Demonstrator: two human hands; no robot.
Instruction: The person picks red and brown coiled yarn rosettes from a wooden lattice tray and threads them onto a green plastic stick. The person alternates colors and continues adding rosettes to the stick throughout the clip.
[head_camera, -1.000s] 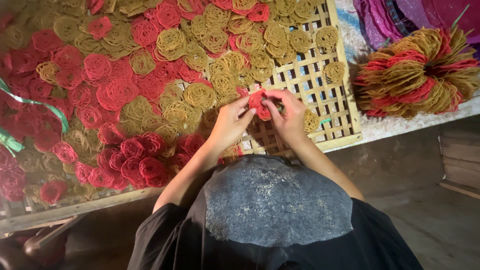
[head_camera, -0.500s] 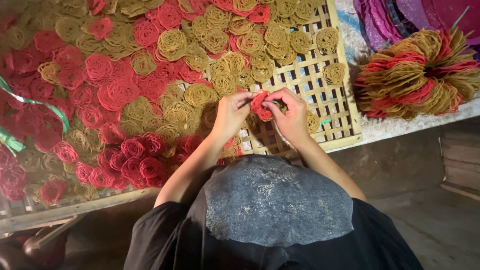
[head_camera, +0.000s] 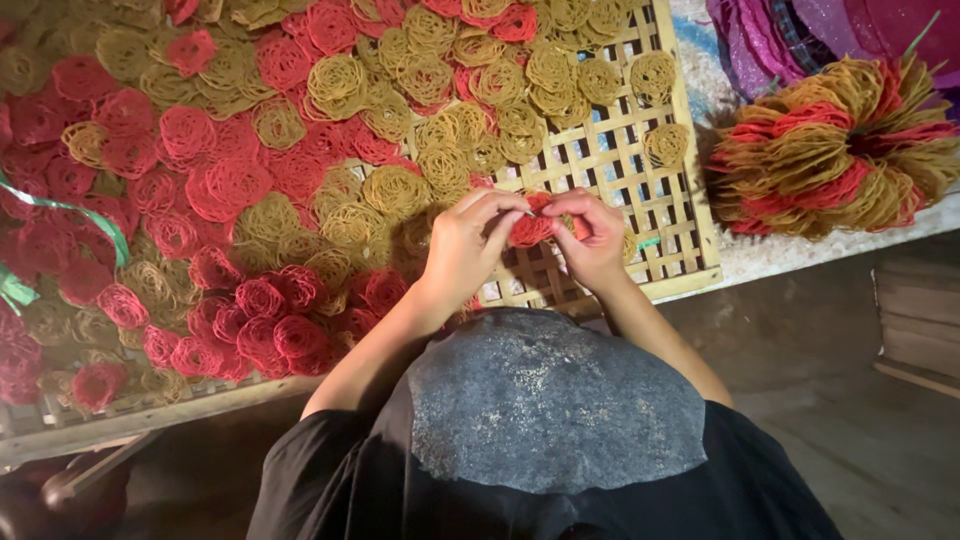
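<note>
Both hands meet above the bare corner of a woven bamboo tray (head_camera: 668, 180): the left hand (head_camera: 468, 240) and the right hand (head_camera: 592, 232) pinch a small red coil (head_camera: 530, 230) between their fingertips. Finished red and tan coils (head_camera: 300, 150) crowd the tray's left side. A fanned bundle of red and tan strands (head_camera: 835, 150) lies well apart, on the right.

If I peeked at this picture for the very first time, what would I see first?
First you'd notice the carpet of red and yellow rosettes covering the bamboo lattice tray across the top and left. In the middle, the left hand and right hand pinch one small red rosette between them. At the right edge lies a bundle of red and yellow discs.
</note>
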